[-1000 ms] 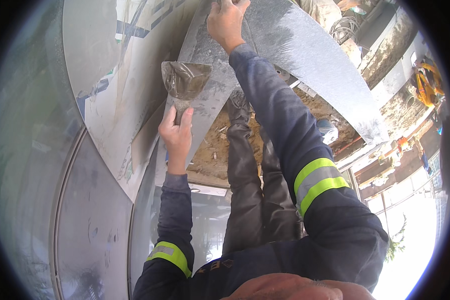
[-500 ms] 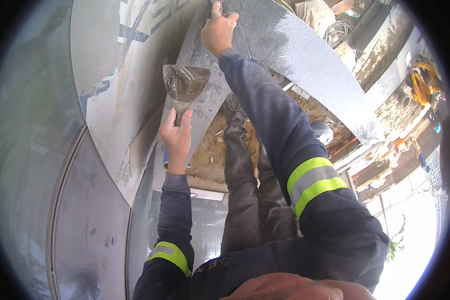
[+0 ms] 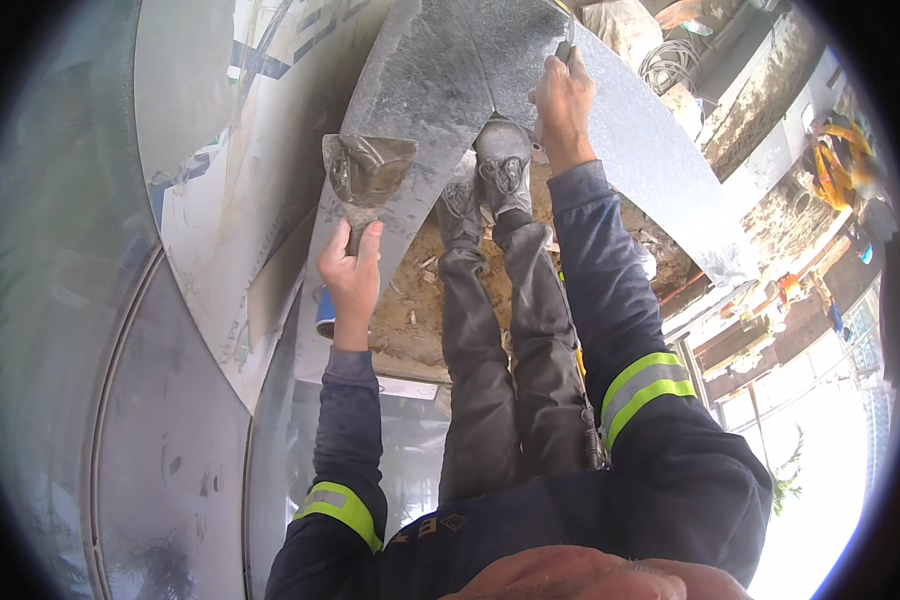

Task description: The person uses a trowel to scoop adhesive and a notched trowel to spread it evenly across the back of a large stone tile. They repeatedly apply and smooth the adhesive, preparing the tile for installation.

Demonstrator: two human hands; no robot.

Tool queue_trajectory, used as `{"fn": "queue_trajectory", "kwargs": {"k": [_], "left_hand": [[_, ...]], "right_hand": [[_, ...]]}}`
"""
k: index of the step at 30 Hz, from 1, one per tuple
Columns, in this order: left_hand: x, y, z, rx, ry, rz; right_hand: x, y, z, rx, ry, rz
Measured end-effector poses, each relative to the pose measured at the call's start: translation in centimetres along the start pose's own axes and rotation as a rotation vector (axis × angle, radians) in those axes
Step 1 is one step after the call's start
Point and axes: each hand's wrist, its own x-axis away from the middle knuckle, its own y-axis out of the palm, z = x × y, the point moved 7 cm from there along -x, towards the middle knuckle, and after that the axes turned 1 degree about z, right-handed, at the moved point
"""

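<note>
My left hand (image 3: 350, 275) is closed round the handle of a wide putty knife (image 3: 370, 172). Grey-brown paste lies on its broad blade, which is held up over the left part of a grey stone slab (image 3: 410, 75). Over the right part of the slab, my right hand (image 3: 566, 105) is closed on a slim hand tool (image 3: 566, 48). Only its dark handle end and a thin strip beyond show; its tip runs toward the picture's upper edge. A thin seam runs down the slab between both hands.
My shoes (image 3: 503, 165) are near the slab's inner edge, with bare soil (image 3: 410, 300) beside my legs. Printed white sheeting (image 3: 215, 240) covers the left side. A coil of wire (image 3: 673, 65) and orange straps (image 3: 838, 165) lie to the right.
My right hand has moved right and nearer to me from the slab's seam, bringing its slim tool into view. The left hand with the putty knife has stayed nearly still.
</note>
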Motion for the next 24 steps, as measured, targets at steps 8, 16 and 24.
{"fn": "queue_trajectory", "kwargs": {"k": [8,16,24], "left_hand": [[0.6,-0.3,0.3,0.024,-0.031,0.042],[0.7,-4.2,-0.9,-0.006,-0.039,0.118],[1.3,-4.6,-2.9,0.031,-0.036,0.106]], "right_hand": [[-4.1,12.5,0.6,0.039,0.155,0.338],[-3.7,20.6,-2.6,0.267,0.053,0.188],[-2.4,22.7,-2.8,0.278,-0.030,0.213]]}}
